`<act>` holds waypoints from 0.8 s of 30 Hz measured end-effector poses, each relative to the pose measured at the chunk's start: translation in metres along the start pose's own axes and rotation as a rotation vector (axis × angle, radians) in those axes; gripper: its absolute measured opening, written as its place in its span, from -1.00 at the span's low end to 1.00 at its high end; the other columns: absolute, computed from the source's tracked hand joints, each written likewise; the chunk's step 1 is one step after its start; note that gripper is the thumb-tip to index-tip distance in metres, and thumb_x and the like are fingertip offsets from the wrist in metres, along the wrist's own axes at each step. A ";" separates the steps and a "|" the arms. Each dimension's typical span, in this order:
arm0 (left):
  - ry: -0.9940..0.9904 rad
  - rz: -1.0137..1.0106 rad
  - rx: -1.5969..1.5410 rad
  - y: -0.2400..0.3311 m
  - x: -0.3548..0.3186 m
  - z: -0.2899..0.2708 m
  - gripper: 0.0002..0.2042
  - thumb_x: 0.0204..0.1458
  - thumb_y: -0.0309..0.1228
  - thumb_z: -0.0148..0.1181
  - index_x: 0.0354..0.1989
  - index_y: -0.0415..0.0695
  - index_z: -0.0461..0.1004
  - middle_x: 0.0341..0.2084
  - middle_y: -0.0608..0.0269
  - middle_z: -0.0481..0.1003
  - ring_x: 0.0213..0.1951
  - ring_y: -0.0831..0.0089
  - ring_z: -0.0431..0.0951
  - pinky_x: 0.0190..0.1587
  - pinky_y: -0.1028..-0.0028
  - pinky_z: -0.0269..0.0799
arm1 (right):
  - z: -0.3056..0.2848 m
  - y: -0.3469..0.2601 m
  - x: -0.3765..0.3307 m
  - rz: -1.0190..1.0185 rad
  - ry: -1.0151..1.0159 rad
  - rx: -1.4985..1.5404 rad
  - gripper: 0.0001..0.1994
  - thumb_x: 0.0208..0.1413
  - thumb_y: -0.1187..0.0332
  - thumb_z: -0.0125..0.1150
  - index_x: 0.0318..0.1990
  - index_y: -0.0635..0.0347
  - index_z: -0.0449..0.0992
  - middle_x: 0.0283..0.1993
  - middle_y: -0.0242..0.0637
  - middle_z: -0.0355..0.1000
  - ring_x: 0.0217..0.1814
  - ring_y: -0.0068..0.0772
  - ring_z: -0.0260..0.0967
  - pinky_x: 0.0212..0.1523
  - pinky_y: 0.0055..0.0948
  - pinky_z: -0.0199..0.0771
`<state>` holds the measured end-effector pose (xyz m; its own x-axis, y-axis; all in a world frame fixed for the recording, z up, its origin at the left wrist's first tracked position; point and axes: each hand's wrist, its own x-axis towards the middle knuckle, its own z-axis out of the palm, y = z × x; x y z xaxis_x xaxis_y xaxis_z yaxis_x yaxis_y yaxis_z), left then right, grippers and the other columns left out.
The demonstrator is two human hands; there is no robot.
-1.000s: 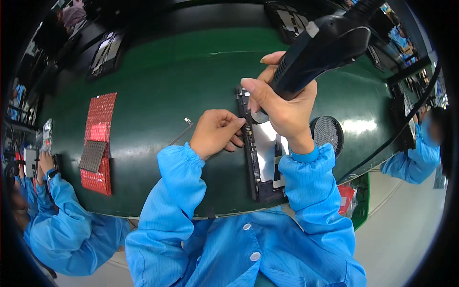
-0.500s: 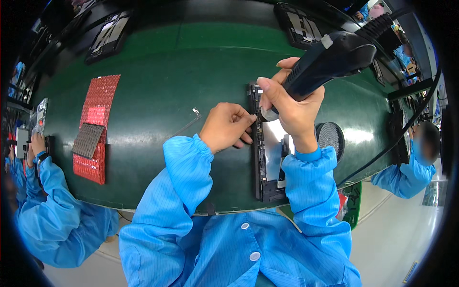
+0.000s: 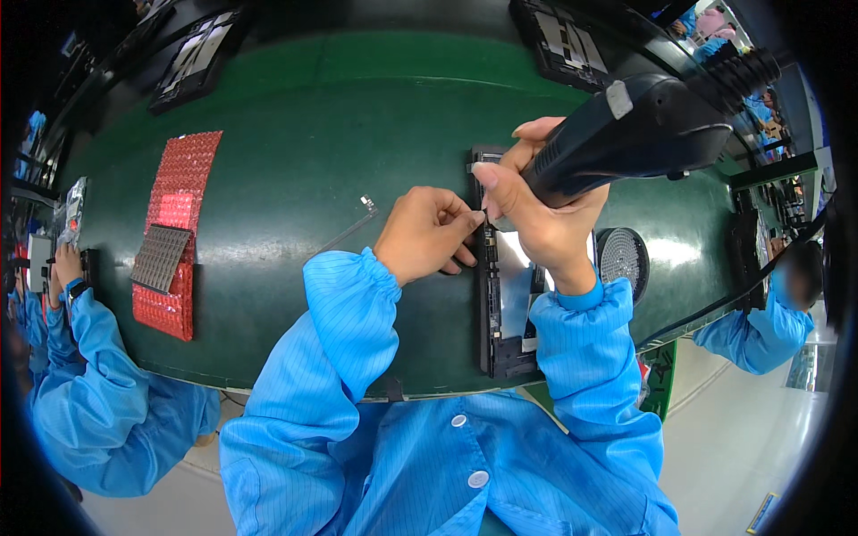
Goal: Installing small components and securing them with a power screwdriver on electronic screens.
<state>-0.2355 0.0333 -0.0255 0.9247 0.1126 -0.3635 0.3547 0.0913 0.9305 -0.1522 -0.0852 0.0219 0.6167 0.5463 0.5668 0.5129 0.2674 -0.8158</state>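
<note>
My right hand point(image 3: 559, 219) is wrapped round a thick black corded electric screwdriver point(image 3: 630, 134), held tilted. The tool's tip is hidden by my fingers, over an opened flat black electronic device point(image 3: 514, 359) lying on the table with circuit parts along its left edge and a silvery panel. My left hand point(image 3: 429, 230) is at that left edge, thumb and forefinger pinched together close to the right hand's fingers. Whatever may be between them is hidden. Left of it lies a thin cable with a small connector point(image 3: 367, 204).
A round black dish point(image 3: 622, 261) with small light pieces stands right of the device. Red bubble wrap point(image 3: 163, 313) with a grey patterned sheet point(image 3: 162, 258) lies at left. Similar devices point(image 3: 198, 57) point(image 3: 565, 45) stand at the back. Co-workers sit on both sides.
The screwdriver's rear end has swung to the right and slightly down, its cord shifting too. My left hand stays pinched at the device's edge. The view has shifted slightly.
</note>
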 end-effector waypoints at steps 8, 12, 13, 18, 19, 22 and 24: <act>0.090 0.104 0.064 -0.001 -0.008 0.006 -0.80 0.09 -0.41 0.14 -0.32 -0.36 0.49 -0.52 0.08 0.54 -0.53 0.41 0.60 -0.54 0.48 0.50 | 0.001 -0.002 0.000 0.058 0.074 0.064 -0.63 -0.08 0.69 0.27 -0.11 0.33 0.31 -0.60 -0.31 0.38 -0.65 -0.60 0.32 -0.60 -0.61 0.34; 0.386 0.655 0.281 0.021 -0.061 0.034 -0.86 0.03 -0.53 0.13 -0.29 -0.36 0.51 -0.46 0.01 0.55 -0.48 0.33 0.60 -0.47 0.44 0.50 | 0.001 -0.005 0.000 0.139 0.157 0.138 -0.63 -0.10 0.67 0.30 -0.12 0.36 0.33 -0.61 -0.34 0.38 -0.66 -0.60 0.31 -0.60 -0.60 0.33; 0.391 0.853 0.428 0.030 -0.082 0.038 -0.88 0.01 -0.53 0.13 -0.30 -0.30 0.52 -0.45 0.05 0.56 -0.47 0.36 0.60 -0.42 0.48 0.52 | -0.001 -0.010 0.002 0.162 0.157 0.112 -0.63 -0.10 0.65 0.32 -0.12 0.38 0.34 -0.61 -0.35 0.37 -0.67 -0.59 0.31 -0.60 -0.60 0.32; 0.164 1.151 0.480 0.062 -0.193 0.051 -0.77 -0.05 -0.10 0.27 -0.31 0.06 0.63 -0.31 0.18 0.60 -0.39 0.38 0.54 -0.43 0.62 0.46 | -0.011 -0.026 0.011 -0.082 0.224 0.146 -0.69 -0.14 0.59 0.38 -0.20 0.31 0.43 -0.64 -0.42 0.40 -0.69 -0.64 0.33 -0.67 -0.66 0.26; 0.146 1.144 0.473 0.067 -0.192 0.061 -0.77 -0.05 -0.10 0.27 -0.31 0.06 0.63 -0.31 0.18 0.60 -0.39 0.38 0.54 -0.43 0.62 0.46 | -0.024 -0.029 0.009 -0.089 0.258 0.152 -0.72 -0.11 0.56 0.37 -0.21 0.30 0.46 -0.64 -0.40 0.41 -0.67 -0.60 0.35 -0.62 -0.61 0.32; 0.390 1.032 0.454 0.078 -0.195 0.084 -0.87 -0.02 -0.29 0.24 -0.32 0.03 0.62 -0.36 0.15 0.60 -0.58 0.39 0.48 -0.56 0.60 0.42 | -0.041 -0.037 0.002 -0.147 0.305 0.030 -0.63 -0.03 0.57 0.24 -0.04 0.39 0.32 -0.65 -0.30 0.36 -0.64 -0.47 0.35 -0.51 -0.48 0.37; 0.237 0.920 0.292 0.084 -0.191 0.085 -0.87 -0.09 -0.39 0.25 -0.33 0.01 0.60 -0.39 0.18 0.59 -0.51 0.43 0.49 -0.51 0.62 0.42 | -0.057 -0.045 -0.005 -0.155 0.339 -0.038 -0.63 -0.03 0.54 0.25 -0.05 0.43 0.34 -0.64 -0.29 0.37 -0.63 -0.46 0.35 -0.48 -0.47 0.38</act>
<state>-0.3711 -0.0650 0.1255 0.8163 0.2151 0.5361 -0.4378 -0.3749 0.8172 -0.1442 -0.1447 0.0622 0.6893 0.2058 0.6947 0.6339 0.2930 -0.7158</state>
